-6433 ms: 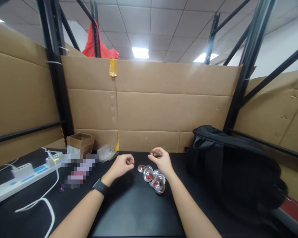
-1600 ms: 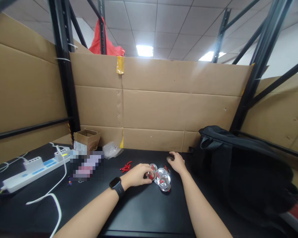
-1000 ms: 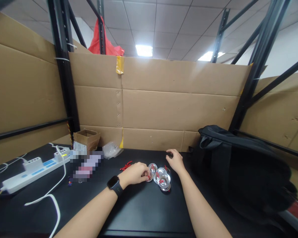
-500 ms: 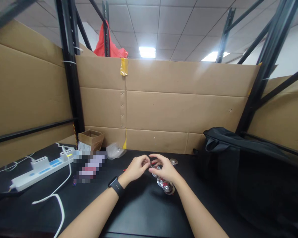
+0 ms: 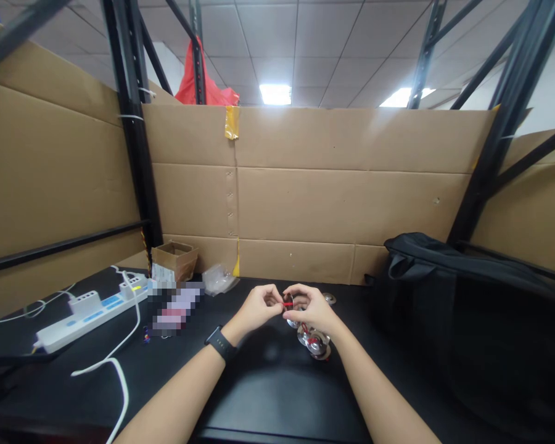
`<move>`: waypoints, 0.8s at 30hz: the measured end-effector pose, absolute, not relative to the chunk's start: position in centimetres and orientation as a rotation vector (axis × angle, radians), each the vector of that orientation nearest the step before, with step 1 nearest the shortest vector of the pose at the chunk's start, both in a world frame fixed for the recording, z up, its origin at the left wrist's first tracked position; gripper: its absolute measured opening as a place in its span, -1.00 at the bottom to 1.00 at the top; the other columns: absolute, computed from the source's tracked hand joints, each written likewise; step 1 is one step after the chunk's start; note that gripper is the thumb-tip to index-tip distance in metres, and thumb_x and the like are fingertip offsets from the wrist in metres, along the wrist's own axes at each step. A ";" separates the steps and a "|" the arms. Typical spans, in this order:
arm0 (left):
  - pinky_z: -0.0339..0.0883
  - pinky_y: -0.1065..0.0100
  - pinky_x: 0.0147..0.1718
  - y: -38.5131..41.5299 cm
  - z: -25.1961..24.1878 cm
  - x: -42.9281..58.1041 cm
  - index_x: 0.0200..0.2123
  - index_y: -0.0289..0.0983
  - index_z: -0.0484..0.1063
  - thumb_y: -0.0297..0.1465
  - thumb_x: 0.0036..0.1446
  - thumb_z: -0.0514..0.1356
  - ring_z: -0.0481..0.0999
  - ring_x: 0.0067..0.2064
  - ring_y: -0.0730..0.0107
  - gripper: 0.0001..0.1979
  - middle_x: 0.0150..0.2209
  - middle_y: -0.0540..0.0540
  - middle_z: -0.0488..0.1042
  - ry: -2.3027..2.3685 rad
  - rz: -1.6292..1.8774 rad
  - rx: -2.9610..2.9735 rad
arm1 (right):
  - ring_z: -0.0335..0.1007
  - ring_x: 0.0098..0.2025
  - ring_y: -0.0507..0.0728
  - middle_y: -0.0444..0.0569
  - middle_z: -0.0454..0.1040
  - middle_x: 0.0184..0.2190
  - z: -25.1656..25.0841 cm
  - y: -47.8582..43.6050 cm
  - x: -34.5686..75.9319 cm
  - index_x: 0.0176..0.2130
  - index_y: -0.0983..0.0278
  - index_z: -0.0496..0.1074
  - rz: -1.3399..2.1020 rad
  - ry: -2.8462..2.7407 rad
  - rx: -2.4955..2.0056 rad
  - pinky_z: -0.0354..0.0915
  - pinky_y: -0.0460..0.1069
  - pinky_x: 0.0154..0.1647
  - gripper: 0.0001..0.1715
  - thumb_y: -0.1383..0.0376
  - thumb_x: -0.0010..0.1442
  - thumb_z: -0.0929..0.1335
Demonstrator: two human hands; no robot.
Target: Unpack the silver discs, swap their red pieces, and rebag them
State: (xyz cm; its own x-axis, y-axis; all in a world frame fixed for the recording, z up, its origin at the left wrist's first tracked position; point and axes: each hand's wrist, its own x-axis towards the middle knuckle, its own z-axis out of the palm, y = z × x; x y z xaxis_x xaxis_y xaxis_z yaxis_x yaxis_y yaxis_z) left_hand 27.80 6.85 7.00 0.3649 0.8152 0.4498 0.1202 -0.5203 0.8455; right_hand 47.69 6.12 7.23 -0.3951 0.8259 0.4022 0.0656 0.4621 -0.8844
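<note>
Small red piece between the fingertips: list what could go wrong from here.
1. The small red piece is pinched only at the tips of the left hand and right hand, above the black tabletop; it could slip and be hard to find.
2. The shiny round metal discs lie piled just under the right wrist; a nudge might scatter them.
3. One separate metal disc lies behind the right hand and may get knocked away.

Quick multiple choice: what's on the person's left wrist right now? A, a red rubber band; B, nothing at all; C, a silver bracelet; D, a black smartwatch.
D: a black smartwatch is strapped round the wrist just behind the left hand, which meets the right hand at a small red piece above the shiny metal discs.
</note>
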 end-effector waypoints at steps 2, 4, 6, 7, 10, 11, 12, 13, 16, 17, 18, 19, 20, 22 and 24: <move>0.34 0.41 -0.37 7.0 7.2 27.2 -0.45 -0.30 0.41 -0.46 -0.02 0.24 0.48 -0.41 0.43 -0.96 -0.44 -0.03 0.53 0.922 1.216 1.999 | 0.52 -0.29 0.10 -0.01 0.51 -0.14 7.3 6.4 48.0 -0.07 0.25 0.48 1.015 -1.756 -0.789 0.46 0.00 -0.23 -0.35 0.14 -0.16 0.60; 0.34 0.41 -0.35 7.3 7.3 26.3 -0.42 -0.29 0.45 -0.45 0.02 0.21 0.49 -0.39 0.42 -0.97 -0.42 -0.04 0.55 1.011 1.217 2.130 | 0.52 -0.32 0.09 -0.02 0.51 -0.17 7.4 7.0 49.0 -0.06 0.26 0.49 0.955 -1.723 -0.866 0.44 -0.01 -0.25 -0.37 0.10 -0.11 0.58; 0.35 0.39 -0.30 7.9 7.4 25.0 -0.33 -0.27 0.51 -0.44 0.07 0.19 0.53 -0.35 0.38 -0.90 -0.36 -0.06 0.59 1.068 1.160 2.260 | 0.53 -0.31 0.10 0.00 0.52 -0.20 7.5 7.7 50.7 -0.03 0.27 0.51 0.812 -1.696 -0.999 0.42 -0.01 -0.24 -0.37 0.06 -0.06 0.55; 0.36 0.39 -0.27 8.2 7.4 24.3 -0.28 -0.26 0.53 -0.45 0.07 0.18 0.55 -0.32 0.37 -0.85 -0.33 -0.07 0.61 1.092 1.115 2.314 | 0.53 -0.31 0.12 0.01 0.53 -0.20 7.5 8.1 51.7 -0.02 0.27 0.52 0.700 -1.684 -1.084 0.42 0.00 -0.24 -0.37 0.04 -0.03 0.53; 0.36 0.40 -0.23 9.3 7.5 21.9 -0.23 -0.25 0.58 -0.47 0.04 0.19 0.58 -0.28 0.34 -0.78 -0.30 -0.08 0.63 1.200 0.958 2.426 | 0.51 -0.29 0.16 0.04 0.57 -0.25 6.8 9.3 55.0 -0.03 0.26 0.57 0.294 -1.701 -1.344 0.39 0.04 -0.14 -0.40 0.03 -0.03 0.52; 0.36 0.40 -0.25 9.6 7.5 21.1 -0.25 -0.25 0.60 -0.46 0.04 0.20 0.59 -0.29 0.33 -0.79 -0.32 -0.08 0.64 1.237 0.913 2.444 | 0.51 -0.27 0.18 0.05 0.58 -0.25 6.4 9.7 55.9 -0.04 0.26 0.57 0.215 -1.707 -1.414 0.38 0.05 -0.11 -0.41 0.05 -0.03 0.51; 0.35 0.41 -0.26 9.9 7.6 20.4 -0.27 -0.25 0.61 -0.44 0.04 0.21 0.59 -0.30 0.32 -0.81 -0.33 -0.08 0.64 1.257 0.865 2.456 | 0.52 -0.25 0.19 0.06 0.59 -0.24 6.0 10.0 56.7 -0.04 0.27 0.58 0.171 -1.700 -1.476 0.37 0.05 -0.10 -0.42 0.08 -0.04 0.52; 0.35 0.41 -0.28 10.0 7.7 19.8 -0.29 -0.24 0.63 -0.41 0.05 0.22 0.59 -0.31 0.32 -0.82 -0.35 -0.07 0.64 1.261 0.808 2.461 | 0.53 -0.23 0.20 0.07 0.60 -0.24 5.5 10.4 57.4 -0.05 0.27 0.58 0.157 -1.701 -1.523 0.37 0.05 -0.10 -0.44 0.10 -0.04 0.52; 0.34 0.41 -0.31 10.2 7.8 18.5 -0.32 -0.23 0.65 -0.35 0.04 0.25 0.59 -0.36 0.32 -0.82 -0.39 -0.06 0.65 1.234 0.662 2.437 | 0.54 -0.19 0.21 0.06 0.62 -0.21 4.1 11.1 58.5 -0.12 0.25 0.59 0.181 -1.734 -1.592 0.36 0.02 -0.12 -0.56 0.16 -0.04 0.52; 0.34 0.41 -0.31 10.2 7.8 18.3 -0.32 -0.22 0.66 -0.35 0.03 0.26 0.59 -0.36 0.31 -0.83 -0.39 -0.05 0.65 1.228 0.635 2.426 | 0.54 -0.17 0.21 0.05 0.62 -0.20 3.7 11.4 58.6 -0.15 0.23 0.60 0.187 -1.747 -1.606 0.36 0.01 -0.12 -0.60 0.18 -0.04 0.52; 0.35 0.41 -0.30 10.2 7.7 18.1 -0.33 -0.21 0.66 -0.35 0.01 0.27 0.60 -0.35 0.31 -0.83 -0.38 -0.05 0.65 1.225 0.621 2.418 | 0.54 -0.16 0.21 0.04 0.62 -0.19 3.4 11.6 58.8 -0.18 0.21 0.60 0.189 -1.758 -1.624 0.35 0.01 -0.13 -0.63 0.19 -0.04 0.52; 0.35 0.41 -0.29 10.2 7.7 17.9 -0.33 -0.20 0.66 -0.35 0.00 0.28 0.60 -0.35 0.30 -0.83 -0.37 -0.05 0.66 1.227 0.613 2.414 | 0.55 -0.16 0.21 0.02 0.63 -0.19 3.2 11.7 58.9 -0.19 0.19 0.60 0.190 -1.766 -1.644 0.35 0.00 -0.14 -0.65 0.19 -0.04 0.52; 0.35 0.40 -0.28 10.3 7.5 17.8 -0.33 -0.20 0.67 -0.36 -0.01 0.28 0.60 -0.34 0.30 -0.83 -0.36 -0.05 0.66 1.229 0.602 2.413 | 0.54 -0.17 0.21 0.01 0.63 -0.20 3.0 11.9 59.0 -0.20 0.18 0.60 0.194 -1.776 -1.664 0.35 0.00 -0.15 -0.66 0.20 -0.05 0.52; 0.36 0.39 -0.27 10.5 7.3 17.7 -0.33 -0.20 0.67 -0.38 -0.02 0.28 0.60 -0.33 0.29 -0.83 -0.36 -0.04 0.66 1.242 0.574 2.424 | 0.54 -0.18 0.20 -0.01 0.63 -0.22 2.7 12.1 59.1 -0.22 0.18 0.60 0.213 -1.807 -1.684 0.34 0.00 -0.15 -0.68 0.21 -0.05 0.52; 0.36 0.37 -0.22 10.5 7.2 17.9 -0.31 -0.19 0.66 -0.38 -0.03 0.30 0.60 -0.29 0.27 -0.82 -0.33 -0.05 0.66 1.265 0.568 2.464 | 0.53 -0.17 0.20 0.00 0.62 -0.21 2.6 12.2 59.3 -0.22 0.19 0.61 0.224 -1.843 -1.675 0.34 0.00 -0.13 -0.69 0.22 -0.05 0.51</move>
